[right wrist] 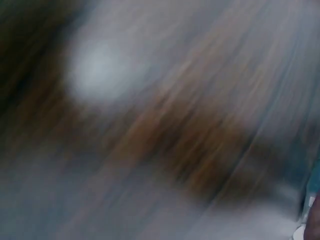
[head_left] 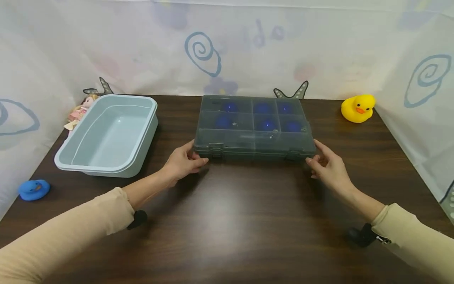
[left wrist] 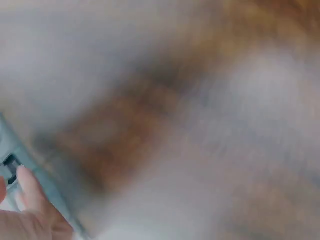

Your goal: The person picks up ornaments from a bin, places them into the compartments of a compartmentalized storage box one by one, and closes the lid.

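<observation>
A dark translucent compartment box (head_left: 255, 136) with its lid down lies near the back of the table in the head view. Dark blue round items (head_left: 267, 125) show through the lid in several of its compartments. My left hand (head_left: 182, 161) grips the box's front left corner, thumb in front and fingers partly hidden at the side. At the front right corner, my right hand (head_left: 330, 167) holds the box between thumb and curled fingers. The left wrist view catches the left hand's fingers at the box edge (left wrist: 47, 182); the right wrist view is mostly blurred.
A pale blue-green plastic basin (head_left: 136, 157) stands left of the box, with a doll (head_left: 79, 112) behind its left side. A blue rubber duck (head_left: 33, 190) sits at the table's left edge. One yellow duck (head_left: 358, 109) is at the back right. Printed cloth (head_left: 248, 51) encloses the table.
</observation>
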The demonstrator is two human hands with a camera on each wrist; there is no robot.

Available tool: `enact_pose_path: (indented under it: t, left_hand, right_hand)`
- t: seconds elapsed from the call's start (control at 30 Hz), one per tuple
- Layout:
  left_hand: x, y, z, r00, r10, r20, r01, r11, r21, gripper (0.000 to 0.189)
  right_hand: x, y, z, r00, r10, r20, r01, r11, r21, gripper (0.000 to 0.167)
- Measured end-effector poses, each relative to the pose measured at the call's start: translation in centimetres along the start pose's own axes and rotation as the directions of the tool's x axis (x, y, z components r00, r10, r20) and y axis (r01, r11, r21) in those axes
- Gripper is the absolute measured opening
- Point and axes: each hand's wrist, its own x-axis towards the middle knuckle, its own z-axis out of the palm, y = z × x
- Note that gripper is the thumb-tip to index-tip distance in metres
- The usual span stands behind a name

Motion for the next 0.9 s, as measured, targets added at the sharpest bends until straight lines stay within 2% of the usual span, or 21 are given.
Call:
enact_pose_path:
  t: [0.07, 0.13, 0.2, 0.27, 0.33, 0.37, 0.43, 0.47, 0.5, 0.53, 0.57, 0.63, 0.67, 0.7, 0.73, 0.8, 0.83, 0.9]
  left_hand:
    - [-0.2, 0.3, -0.4, 0.996, 0.077, -0.038, -0.071, 0.986, 0.149, 0.07]
    - [-0.6, 0.6, -0.5, 0.991, 0.114, -0.068, -0.093, 0.962, 0.257, 0.069]
    - [-1.2, 1.1, -0.6, 0.986, 0.144, -0.085, -0.108, 0.937, 0.334, 0.067]
    - [-1.8, 2.2, -1.0, 0.978, 0.186, -0.095, -0.139, 0.918, 0.371, 0.065]
    - [-2.2, 4.0, -1.7, 0.965, 0.241, -0.106, -0.184, 0.906, 0.382, 0.064]
    - [-2.2, 5.0, -2.1, 0.953, 0.283, -0.106, -0.228, 0.905, 0.359, 0.062]
    - [-1.9, 7.1, -3.1, 0.93, 0.348, -0.118, -0.309, 0.914, 0.263, 0.06]
    - [-1.5, 8.0, -3.7, 0.924, 0.363, -0.124, -0.334, 0.92, 0.204, 0.06]
    - [-1.0, 8.6, -4.2, 0.918, 0.374, -0.131, -0.355, 0.923, 0.152, 0.059]
    - [-0.4, 9.1, -4.6, 0.916, 0.38, -0.13, -0.369, 0.924, 0.099, 0.059]
    - [0.1, 9.4, -5.0, 0.919, 0.376, -0.121, -0.372, 0.927, 0.057, 0.059]
    - [1.2, 9.2, -5.6, 0.931, 0.349, -0.11, -0.343, 0.937, 0.069, 0.061]
    - [1.6, 8.9, -5.9, 0.936, 0.338, -0.097, -0.329, 0.94, 0.094, 0.062]
    - [1.9, 8.5, -6.1, 0.942, 0.327, -0.08, -0.316, 0.941, 0.122, 0.064]
    - [1.9, 8.1, -6.4, 0.949, 0.31, -0.063, -0.298, 0.941, 0.158, 0.065]
    - [1.6, 7.2, -7.0, 0.961, 0.271, -0.048, -0.251, 0.935, 0.252, 0.069]
    - [1.2, 6.7, -7.4, 0.967, 0.252, -0.044, -0.227, 0.927, 0.299, 0.07]
    - [0.3, 5.9, -8.5, 0.978, 0.201, -0.055, -0.162, 0.901, 0.402, 0.072]
  right_hand:
    - [0.1, 0.1, -0.1, 0.989, -0.135, -0.063, 0.125, 0.982, -0.138, 0.058]
    - [0.0, 0.1, -0.1, 0.97, -0.213, -0.12, 0.185, 0.961, -0.207, 0.054]
    - [-0.2, 0.0, 0.0, 0.952, -0.247, -0.179, 0.21, 0.956, -0.202, 0.049]
    - [-0.1, -0.5, -0.1, 0.923, -0.28, -0.264, 0.246, 0.957, -0.155, 0.044]
    - [0.6, -1.5, -0.7, 0.875, -0.326, -0.359, 0.313, 0.945, -0.094, 0.041]
    - [1.1, -2.1, -1.1, 0.846, -0.348, -0.404, 0.353, 0.933, -0.066, 0.035]
    - [2.7, -3.3, -2.3, 0.802, -0.38, -0.462, 0.419, 0.908, -0.02, 0.026]
    - [3.7, -3.8, -2.9, 0.794, -0.393, -0.464, 0.432, 0.901, -0.023, 0.024]
    - [4.8, -4.2, -3.4, 0.802, -0.395, -0.448, 0.429, 0.903, -0.026, 0.022]
    - [5.9, -4.4, -3.9, 0.826, -0.384, -0.411, 0.41, 0.912, -0.028, 0.022]
    - [7.0, -4.4, -4.2, 0.86, -0.367, -0.355, 0.38, 0.924, -0.033, 0.022]
    - [9.1, -3.9, -4.6, 0.928, -0.31, -0.206, 0.298, 0.95, -0.088, 0.032]
    - [10.1, -3.6, -4.6, 0.957, -0.264, -0.121, 0.249, 0.96, -0.125, 0.036]
    - [11.1, -3.2, -4.5, 0.976, -0.216, -0.033, 0.209, 0.967, -0.145, 0.04]
    - [12.0, -2.7, -4.4, 0.983, -0.179, 0.038, 0.183, 0.97, -0.16, 0.043]
    - [13.7, -2.1, -4.0, 0.982, -0.14, 0.127, 0.162, 0.97, -0.179, 0.046]
    - [14.3, -1.9, -3.8, 0.981, -0.124, 0.152, 0.149, 0.974, -0.169, 0.048]
    - [15.4, -1.4, -3.6, 0.974, -0.141, 0.175, 0.166, 0.977, -0.137, 0.045]
